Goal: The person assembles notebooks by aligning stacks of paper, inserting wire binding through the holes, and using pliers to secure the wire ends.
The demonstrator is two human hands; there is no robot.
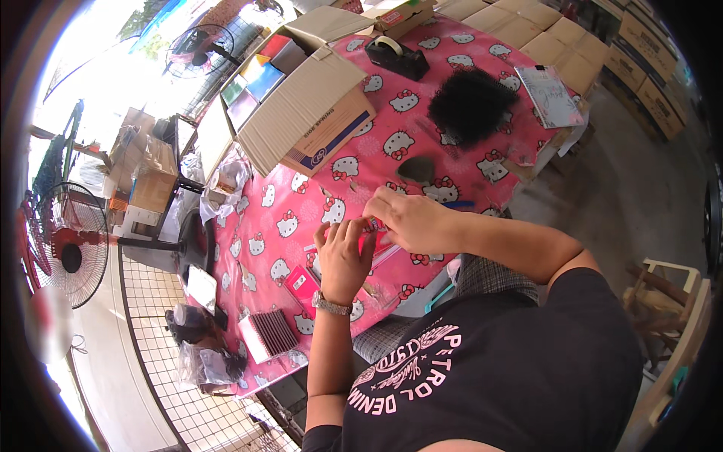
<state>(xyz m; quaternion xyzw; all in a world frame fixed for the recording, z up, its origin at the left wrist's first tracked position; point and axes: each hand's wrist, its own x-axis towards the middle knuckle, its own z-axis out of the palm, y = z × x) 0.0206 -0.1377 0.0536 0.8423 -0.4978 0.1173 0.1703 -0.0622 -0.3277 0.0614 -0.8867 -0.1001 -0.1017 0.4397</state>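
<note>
My left hand (345, 256), with a metal-banded watch (331, 304) on its wrist, is over the near part of the table, fingers curled and fingertips close to my right hand. My right hand (413, 220) reaches across from the right, thumb and fingers pinched together. Something small and reddish shows between the two hands; the fingers hide most of it, so I cannot make out its kind. Below them lie a flat pink-red item (302, 283) and a pale strip, partly covered by my left hand. A blue pen-like stick (458, 204) lies just beyond my right wrist.
A pink patterned cloth (290, 224) covers the table. On it are an open cardboard box (331, 124), a black tape dispenser (398, 59), a black hair-like bundle (471, 107), a dark grey lump (416, 170), a notebook (548, 96) and a striped spiral pad (268, 335). A fan (71, 258) stands left.
</note>
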